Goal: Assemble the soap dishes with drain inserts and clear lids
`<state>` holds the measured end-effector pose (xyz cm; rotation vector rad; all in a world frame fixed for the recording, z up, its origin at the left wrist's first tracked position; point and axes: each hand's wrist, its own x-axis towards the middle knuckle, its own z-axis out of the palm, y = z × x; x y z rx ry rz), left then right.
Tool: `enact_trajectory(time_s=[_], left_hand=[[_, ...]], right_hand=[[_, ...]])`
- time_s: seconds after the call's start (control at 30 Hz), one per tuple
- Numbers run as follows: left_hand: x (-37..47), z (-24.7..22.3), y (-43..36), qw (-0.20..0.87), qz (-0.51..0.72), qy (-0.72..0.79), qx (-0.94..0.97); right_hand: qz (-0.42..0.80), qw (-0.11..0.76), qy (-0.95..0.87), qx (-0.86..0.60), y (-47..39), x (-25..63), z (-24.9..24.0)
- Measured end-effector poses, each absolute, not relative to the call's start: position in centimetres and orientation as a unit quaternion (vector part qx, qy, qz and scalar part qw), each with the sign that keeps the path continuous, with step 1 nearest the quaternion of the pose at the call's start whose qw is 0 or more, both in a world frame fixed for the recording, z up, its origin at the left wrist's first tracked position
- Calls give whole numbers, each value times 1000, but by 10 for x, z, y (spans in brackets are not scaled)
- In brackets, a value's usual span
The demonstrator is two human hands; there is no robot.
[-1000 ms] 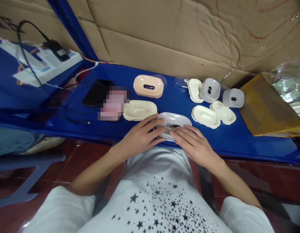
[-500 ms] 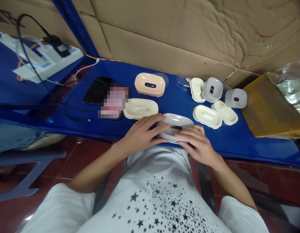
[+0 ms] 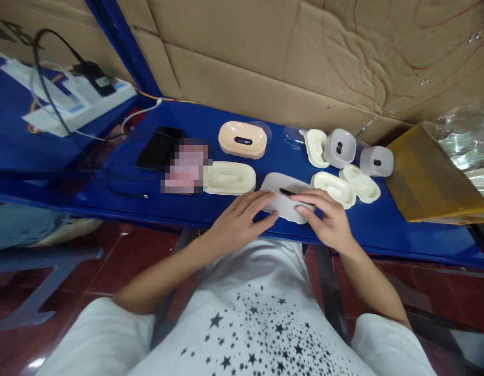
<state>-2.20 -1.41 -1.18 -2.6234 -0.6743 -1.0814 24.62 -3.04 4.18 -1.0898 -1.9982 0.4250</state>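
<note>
A grey oval plastic dish (image 3: 287, 209) with a dark slot in its middle is held at the front edge of the blue table, tilted. My left hand (image 3: 244, 216) grips its left end, fingers on top and thumb along the near side. My right hand (image 3: 324, 214) holds the right end, its fingertips beside the dark slot and its thumb on the near face. A cream oval tray (image 3: 230, 177) lies just beyond my left hand. Two more cream trays (image 3: 332, 189) (image 3: 359, 184) lie beyond my right hand.
A peach dish (image 3: 242, 140) stands at the back. Right of it are a cream tray (image 3: 316, 148), two grey cups (image 3: 340, 148) (image 3: 377, 161) and a taped carton (image 3: 434, 177). On the left are a phone (image 3: 158, 148), a pixelated item (image 3: 187, 167) and a power strip (image 3: 81, 107) with cables.
The grey dish has been tipped, so its shiny hollow no longer shows and a matt face does. My right hand has shifted slightly up and right, its thumb now on the near face.
</note>
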Motion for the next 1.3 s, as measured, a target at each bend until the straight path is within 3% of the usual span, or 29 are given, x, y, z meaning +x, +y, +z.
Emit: enact_trajectory(time_s=[0.27, 0.53, 0.63, 0.83, 1.1, 1.3], left_hand=[[-21, -8, -15, 134, -295, -196, -926], [-16, -8, -14, 73, -257, -212, -940], [-17, -5, -15, 72, -264, -220, -936], [-18, -1, -12, 50, -244, -234, -940], [-23, -3, -13, 14, -232, -206, -951], [-23, 0, -13, 1, -233, -210, -949]], right_hand=[[168, 441, -764, -441, -24, 241, 40], [72, 441, -783, -433, -11, 241, 43], [17, 402, -811, -425, 5, 245, 45], [-8, 237, -870, -433, 46, 259, 50], [-74, 173, -779, -598, 78, 306, 55], [-32, 103, -826, -553, 152, 306, 66]])
